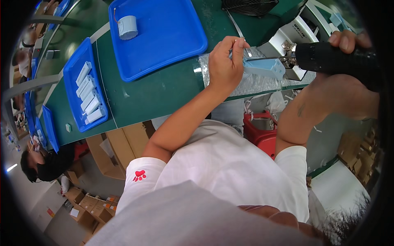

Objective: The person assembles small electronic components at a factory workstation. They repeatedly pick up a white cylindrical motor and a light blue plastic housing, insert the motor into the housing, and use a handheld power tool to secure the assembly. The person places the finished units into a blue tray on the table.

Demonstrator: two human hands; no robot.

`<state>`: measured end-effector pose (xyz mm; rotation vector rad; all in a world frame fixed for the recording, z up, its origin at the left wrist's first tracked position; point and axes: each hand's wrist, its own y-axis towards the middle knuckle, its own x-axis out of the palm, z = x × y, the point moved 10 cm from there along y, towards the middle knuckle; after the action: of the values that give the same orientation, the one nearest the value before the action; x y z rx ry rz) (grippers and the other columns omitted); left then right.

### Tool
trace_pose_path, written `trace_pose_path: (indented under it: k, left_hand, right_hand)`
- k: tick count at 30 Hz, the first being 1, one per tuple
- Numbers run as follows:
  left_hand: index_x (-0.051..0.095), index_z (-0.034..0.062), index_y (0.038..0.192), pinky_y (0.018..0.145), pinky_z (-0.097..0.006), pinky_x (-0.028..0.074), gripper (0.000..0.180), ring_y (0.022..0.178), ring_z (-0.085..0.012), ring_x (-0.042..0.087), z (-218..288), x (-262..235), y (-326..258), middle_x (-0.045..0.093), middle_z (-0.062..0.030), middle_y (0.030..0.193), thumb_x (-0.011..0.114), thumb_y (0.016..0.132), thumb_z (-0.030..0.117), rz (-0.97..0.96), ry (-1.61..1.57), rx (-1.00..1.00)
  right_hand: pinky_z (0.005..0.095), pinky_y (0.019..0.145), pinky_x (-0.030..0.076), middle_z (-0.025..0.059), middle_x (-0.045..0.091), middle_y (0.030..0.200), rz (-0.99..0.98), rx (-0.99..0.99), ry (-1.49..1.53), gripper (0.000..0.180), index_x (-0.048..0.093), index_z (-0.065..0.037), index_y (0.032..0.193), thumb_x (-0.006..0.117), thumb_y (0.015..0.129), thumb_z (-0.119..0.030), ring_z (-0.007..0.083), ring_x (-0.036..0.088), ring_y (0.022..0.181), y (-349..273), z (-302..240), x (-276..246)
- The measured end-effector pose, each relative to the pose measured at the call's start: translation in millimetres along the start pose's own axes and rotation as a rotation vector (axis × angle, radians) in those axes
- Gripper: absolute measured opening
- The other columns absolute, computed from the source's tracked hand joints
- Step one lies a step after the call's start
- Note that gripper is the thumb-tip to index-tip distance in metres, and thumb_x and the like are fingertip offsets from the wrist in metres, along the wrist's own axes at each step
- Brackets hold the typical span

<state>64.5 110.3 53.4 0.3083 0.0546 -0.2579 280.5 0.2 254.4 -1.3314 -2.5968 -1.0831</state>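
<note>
My left hand is closed, its thumb and fingertips pinched around a slim metal tool. The lower end of that tool is beside a light blue block, whose left end is close to my palm. A sheet of clear bubble wrap lies under the block. My right hand grips a black heat gun at the right. Its metal nozzle points left, close over the block's right end. Most of the right hand's fingers are hidden behind the heat gun.
A blue tray on the green table holds a light blue cylinder with a red wire. Several pale blocks lie in a smaller tray. A black round fan and a white box-like housing stand behind my hands.
</note>
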Motion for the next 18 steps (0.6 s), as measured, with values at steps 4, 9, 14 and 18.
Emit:
trace_pose_path:
  k: [4,9,14,18]
  left_hand:
    - [0.068,0.0029,0.091,0.058,-0.023,0.038,0.030,0.064,-0.0059,0.048,-0.7,0.4,1.3,0.055,0.0013,0.069,0.053,0.108,0.023,-0.003,0.005,-0.042]
    - [0.068,0.0026,0.092,0.058,-0.023,0.038,0.030,0.063,-0.0056,0.048,-0.4,-1.2,4.0,0.054,0.0014,0.068,0.053,0.108,0.022,0.003,0.011,-0.024]
    - [0.068,0.0020,0.093,0.059,-0.022,0.039,0.026,0.064,-0.0053,0.049,1.7,0.4,4.3,0.055,0.0011,0.070,0.054,0.107,0.020,-0.005,-0.014,-0.022]
    - [0.068,0.0014,0.094,0.060,-0.023,0.043,0.023,0.066,-0.0064,0.053,-5.6,2.6,2.5,0.060,-0.0009,0.072,0.055,0.106,0.016,-0.034,-0.026,-0.082]
  right_hand:
    - [0.0430,0.068,0.048,0.0165,0.056,0.091,-0.005,0.005,-0.009,0.080,0.056,0.004,0.099,0.045,0.083,-0.073,0.0287,0.054,0.072,2.9,4.1,-1.5]
    - [0.0433,0.070,0.046,0.0167,0.053,0.092,-0.015,0.076,0.082,0.076,0.053,0.003,0.099,0.049,0.079,-0.070,0.0285,0.051,0.073,8.6,10.0,-7.0]
    - [0.0426,0.072,0.044,0.0147,0.051,0.092,-0.074,0.187,0.225,0.066,0.052,0.003,0.099,0.050,0.082,-0.061,0.0272,0.048,0.075,12.5,20.4,-9.7]
    - [0.0401,0.070,0.041,0.0127,0.049,0.092,-0.105,0.082,0.195,0.062,0.051,0.001,0.096,0.050,0.084,-0.060,0.0249,0.047,0.076,6.7,13.1,-17.6]
